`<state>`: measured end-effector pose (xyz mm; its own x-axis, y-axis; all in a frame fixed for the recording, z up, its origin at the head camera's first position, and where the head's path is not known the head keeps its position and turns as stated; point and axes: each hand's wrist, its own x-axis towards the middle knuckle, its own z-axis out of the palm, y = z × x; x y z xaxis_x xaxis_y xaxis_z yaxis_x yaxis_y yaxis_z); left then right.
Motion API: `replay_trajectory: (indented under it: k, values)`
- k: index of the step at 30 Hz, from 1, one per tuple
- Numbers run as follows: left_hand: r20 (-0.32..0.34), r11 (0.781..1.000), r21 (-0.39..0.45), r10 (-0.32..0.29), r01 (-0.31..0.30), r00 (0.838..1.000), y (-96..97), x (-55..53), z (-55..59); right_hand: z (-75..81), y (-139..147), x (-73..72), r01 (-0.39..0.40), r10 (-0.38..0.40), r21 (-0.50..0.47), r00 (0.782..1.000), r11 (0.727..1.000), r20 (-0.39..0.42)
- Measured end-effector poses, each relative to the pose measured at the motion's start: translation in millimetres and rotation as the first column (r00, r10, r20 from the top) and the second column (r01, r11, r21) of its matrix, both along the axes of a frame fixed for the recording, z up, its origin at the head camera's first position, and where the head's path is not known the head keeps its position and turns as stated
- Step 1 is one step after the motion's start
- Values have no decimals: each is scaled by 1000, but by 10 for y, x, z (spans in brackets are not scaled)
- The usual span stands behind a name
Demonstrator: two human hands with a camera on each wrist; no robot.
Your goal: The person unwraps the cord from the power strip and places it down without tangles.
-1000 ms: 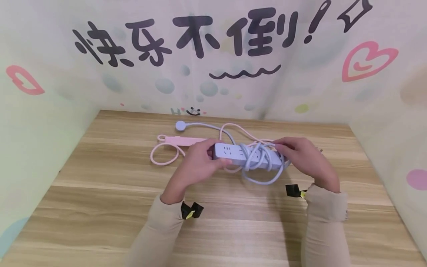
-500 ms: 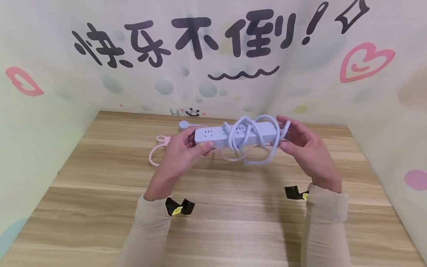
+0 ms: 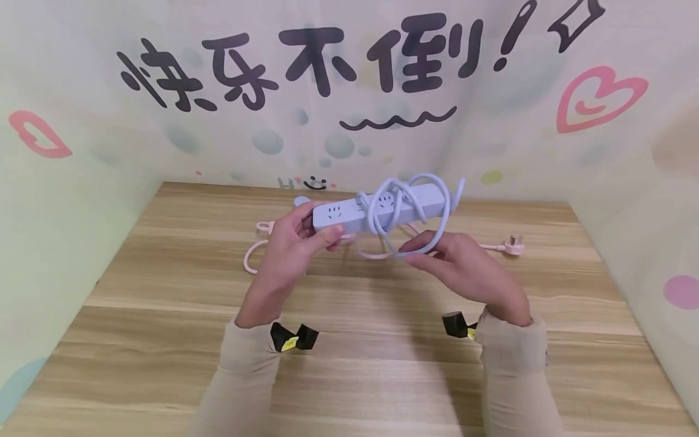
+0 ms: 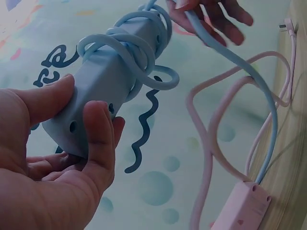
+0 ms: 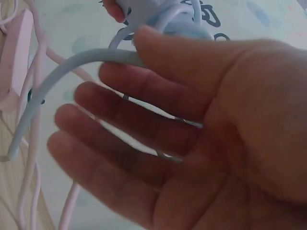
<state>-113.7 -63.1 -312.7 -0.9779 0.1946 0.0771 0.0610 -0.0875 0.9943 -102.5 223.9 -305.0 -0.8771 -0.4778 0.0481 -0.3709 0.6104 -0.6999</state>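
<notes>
1. Power strip (image 3: 349,213), pale blue, was held up above the wooden table (image 3: 349,376), one end of it being grasped by the left hand (image 3: 286,246).
2. The thumb of that hand was pressed against the near side of the end, while the other fingers were curled around behind and beneath it.
3. The body of the strip was thereby extended from the left hand toward the person's right, its sockets being faced upward and its far end tilted a little higher in the head view.
4. Several turns of blue cord (image 3: 446,215) were wrapped loosely about the far half, and a wide loop was left hanging below it.
5. That loop was pinched between thumb and forefinger by the right hand (image 3: 464,267); the remaining three fingers were seen outstretched in the right wrist view.
6. Only cord was gripped there: in the head view, the strip's body was placed above the right fingertips, apart from them.
7. A pink strip (image 4: 244,208) was seen low in the left wrist view, with pink cord (image 4: 209,124) looped near it.
8. A pink plug (image 3: 514,246) was set on the table beyond the right hand, its prongs pointed upward.
9. A round blue plug (image 3: 301,200) was partly hidden behind the left hand.
</notes>
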Motion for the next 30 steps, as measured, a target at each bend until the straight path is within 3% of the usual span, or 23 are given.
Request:
replay_trajectory:
  k: [4,10,13,16,19,22,26,30]
  values:
    - [-28,1000,3,-3,3,1000,-11,8,8,39,-10,44,5,-7,-41,999,999,-48]
    - [-183,996,-73,27,-41,983,-35,9,-2,141,-26,161,-81,74,-87,994,993,-78]
    - [-234,994,-93,33,-56,972,-39,-5,-10,203,-36,233,-129,118,-229,991,965,-60]
    - [-239,993,-97,41,-66,970,-49,-10,-14,247,-67,278,-129,131,-402,991,906,-21]
    - [-241,992,-85,65,-88,968,-77,-12,-17,275,-93,302,-82,87,-495,996,865,-12]
    - [-249,991,-75,92,-114,964,-117,-14,-16,300,-107,327,-35,-11,-479,996,877,-93]
    - [-244,989,-65,115,-135,963,-172,-21,-11,352,-130,387,40,-156,-404,954,914,-256]
    - [-239,989,-60,114,-132,964,-214,-29,-8,412,-133,474,106,-259,-411,906,905,-336]
